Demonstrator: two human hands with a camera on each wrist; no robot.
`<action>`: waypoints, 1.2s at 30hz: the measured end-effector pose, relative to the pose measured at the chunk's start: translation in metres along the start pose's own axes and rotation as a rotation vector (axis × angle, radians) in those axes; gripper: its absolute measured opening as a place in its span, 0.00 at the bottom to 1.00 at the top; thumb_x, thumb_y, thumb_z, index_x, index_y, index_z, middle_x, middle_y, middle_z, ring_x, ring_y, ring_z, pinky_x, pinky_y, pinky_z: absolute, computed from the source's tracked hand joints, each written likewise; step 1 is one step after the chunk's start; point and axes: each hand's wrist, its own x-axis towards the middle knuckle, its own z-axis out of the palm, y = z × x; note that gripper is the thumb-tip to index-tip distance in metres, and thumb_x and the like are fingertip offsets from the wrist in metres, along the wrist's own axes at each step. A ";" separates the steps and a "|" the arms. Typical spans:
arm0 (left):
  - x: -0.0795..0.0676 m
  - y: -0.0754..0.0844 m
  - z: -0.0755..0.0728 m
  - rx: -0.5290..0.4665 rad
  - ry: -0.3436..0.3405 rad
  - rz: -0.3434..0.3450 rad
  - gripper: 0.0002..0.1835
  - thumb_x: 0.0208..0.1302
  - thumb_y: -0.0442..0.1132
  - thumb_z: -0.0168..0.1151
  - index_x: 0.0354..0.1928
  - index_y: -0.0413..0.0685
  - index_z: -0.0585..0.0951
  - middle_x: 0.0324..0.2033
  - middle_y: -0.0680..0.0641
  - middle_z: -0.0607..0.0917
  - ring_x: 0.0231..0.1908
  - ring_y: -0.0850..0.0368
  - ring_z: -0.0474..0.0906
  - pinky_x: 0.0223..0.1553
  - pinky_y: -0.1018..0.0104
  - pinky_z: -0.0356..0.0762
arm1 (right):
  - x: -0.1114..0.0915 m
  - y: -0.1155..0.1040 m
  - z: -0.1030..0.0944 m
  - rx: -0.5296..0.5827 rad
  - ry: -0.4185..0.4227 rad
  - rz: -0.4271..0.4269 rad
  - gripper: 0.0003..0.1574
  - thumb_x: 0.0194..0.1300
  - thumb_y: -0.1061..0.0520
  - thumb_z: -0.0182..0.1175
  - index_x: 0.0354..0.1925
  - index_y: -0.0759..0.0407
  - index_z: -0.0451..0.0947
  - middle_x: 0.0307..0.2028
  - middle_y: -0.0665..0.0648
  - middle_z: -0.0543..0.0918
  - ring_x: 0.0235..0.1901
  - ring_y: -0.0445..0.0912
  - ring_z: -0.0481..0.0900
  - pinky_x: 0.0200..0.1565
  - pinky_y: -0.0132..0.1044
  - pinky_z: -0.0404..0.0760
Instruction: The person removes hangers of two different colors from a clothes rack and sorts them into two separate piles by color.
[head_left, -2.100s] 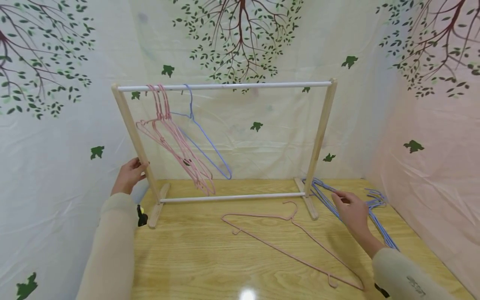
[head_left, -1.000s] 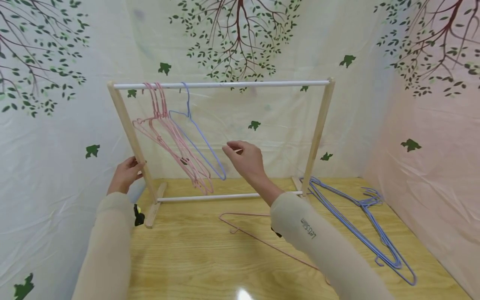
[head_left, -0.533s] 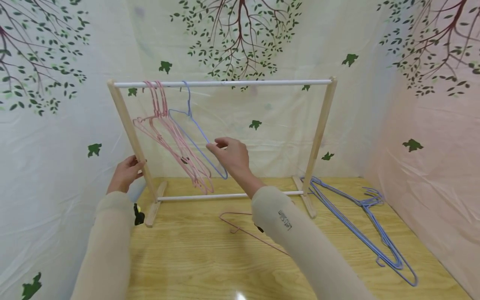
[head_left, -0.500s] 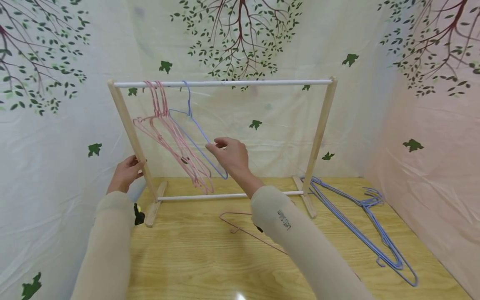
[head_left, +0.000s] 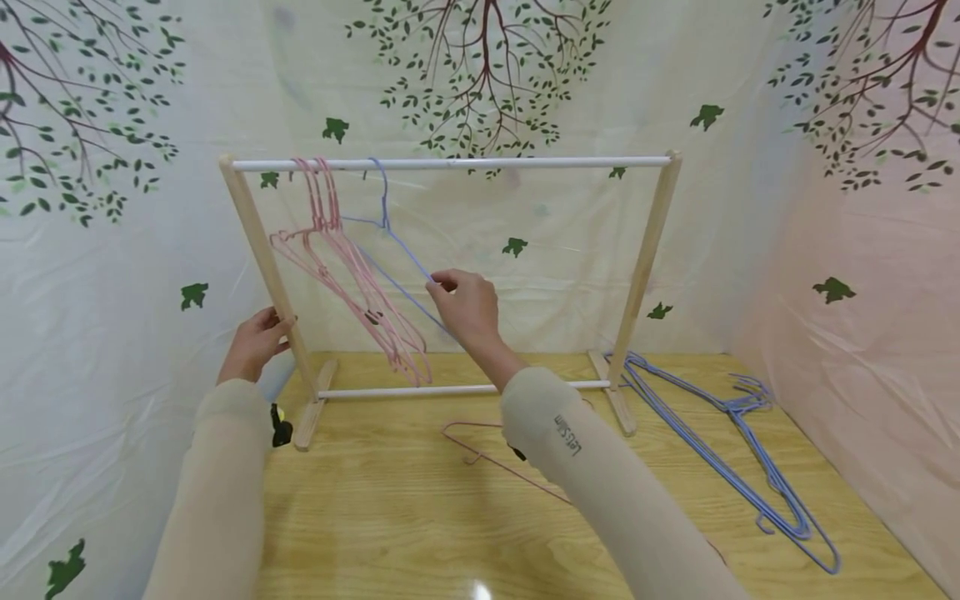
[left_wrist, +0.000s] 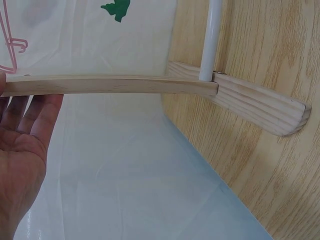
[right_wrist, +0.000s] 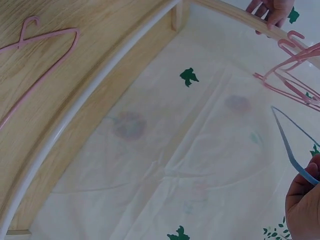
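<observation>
Sleeve [head_left: 600,479] reads "Let's Slim"; right hand [head_left: 468,310] pinches hanger [right_wrist: 288,151].

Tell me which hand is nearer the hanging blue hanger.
Right. The right hand pinches the blue hanger; the left hand grips the left post, past the hanging pink hangers.

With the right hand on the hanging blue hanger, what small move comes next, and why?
Probably lift the blue hanger to unhook it: the right hand pinches its sloping side, its hook sits over the white top rail, and the left hand holds the wooden post, which should steady the rail.
</observation>
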 end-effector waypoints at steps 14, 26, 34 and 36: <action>-0.003 0.001 0.000 -0.021 -0.036 0.037 0.32 0.80 0.44 0.43 0.77 0.36 0.50 0.71 0.30 0.60 0.68 0.37 0.59 0.67 0.43 0.63 | 0.001 0.012 -0.011 0.078 0.155 -0.063 0.10 0.64 0.58 0.65 0.40 0.60 0.89 0.31 0.54 0.88 0.32 0.45 0.83 0.32 0.34 0.80; -0.010 0.003 0.003 -0.013 -0.026 0.036 0.32 0.80 0.44 0.44 0.77 0.38 0.50 0.72 0.31 0.59 0.69 0.36 0.58 0.67 0.43 0.63 | -0.002 0.041 -0.038 0.176 0.233 -0.077 0.09 0.63 0.59 0.66 0.39 0.61 0.89 0.31 0.55 0.88 0.28 0.47 0.83 0.30 0.31 0.80; -0.017 0.004 0.006 -0.015 -0.018 0.031 0.33 0.80 0.45 0.43 0.78 0.38 0.49 0.72 0.31 0.58 0.69 0.36 0.58 0.67 0.43 0.62 | -0.012 0.064 -0.059 0.260 0.243 -0.066 0.08 0.63 0.59 0.67 0.39 0.61 0.89 0.33 0.56 0.88 0.28 0.44 0.81 0.30 0.29 0.79; -0.017 0.003 0.007 -0.012 -0.013 0.030 0.33 0.80 0.45 0.43 0.78 0.39 0.49 0.72 0.31 0.58 0.69 0.36 0.58 0.67 0.43 0.62 | -0.015 0.071 -0.065 0.266 0.255 -0.064 0.09 0.63 0.59 0.67 0.40 0.61 0.89 0.33 0.57 0.88 0.28 0.43 0.80 0.30 0.28 0.78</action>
